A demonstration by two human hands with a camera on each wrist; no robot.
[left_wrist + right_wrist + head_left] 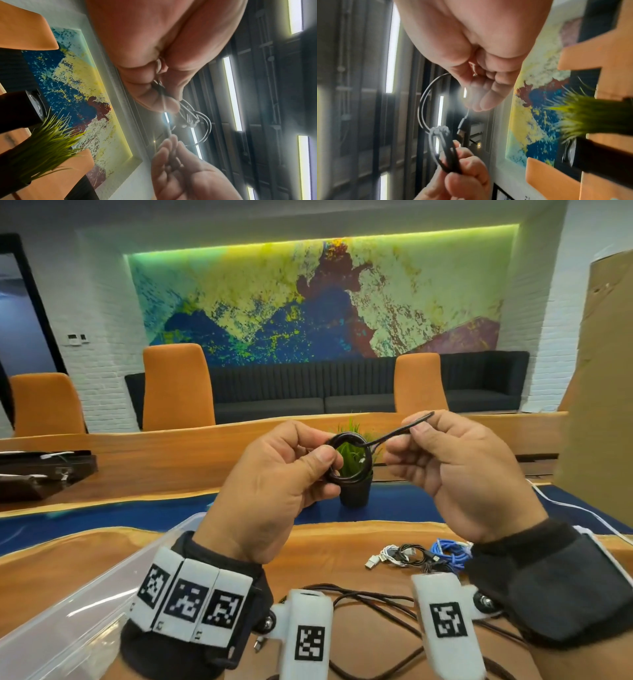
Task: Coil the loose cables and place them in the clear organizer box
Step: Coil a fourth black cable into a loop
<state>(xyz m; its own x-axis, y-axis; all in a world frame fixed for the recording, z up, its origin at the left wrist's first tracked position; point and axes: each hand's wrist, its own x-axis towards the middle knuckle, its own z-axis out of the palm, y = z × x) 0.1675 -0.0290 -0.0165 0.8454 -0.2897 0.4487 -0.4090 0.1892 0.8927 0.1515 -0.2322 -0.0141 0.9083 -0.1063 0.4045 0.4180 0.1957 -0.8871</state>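
Two hands, left hand (274, 477) gripping black coil (349, 458), right hand (455, 470) pinching its blurred end

A: Black cable (349, 455) coiled at centre frame, green grass plant (352, 446) in a black pot (355, 491) behind it.

B: Lower right, a blue cable (448, 553) beside white ones (387, 556); orange chairs (176, 385) upper left, possibly velvet-toned, blurry.

A: Splattered blue-yellow-red mural (308, 302) above.

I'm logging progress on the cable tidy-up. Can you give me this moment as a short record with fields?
left hand: grips the coiled black cable
right hand: pinches the cable's loose end, pulled out from the coil
clear organizer box: on the table at left, the coil not yet in it
still loose: white, black and blue cables on the table
behind the coil: potted grass plant
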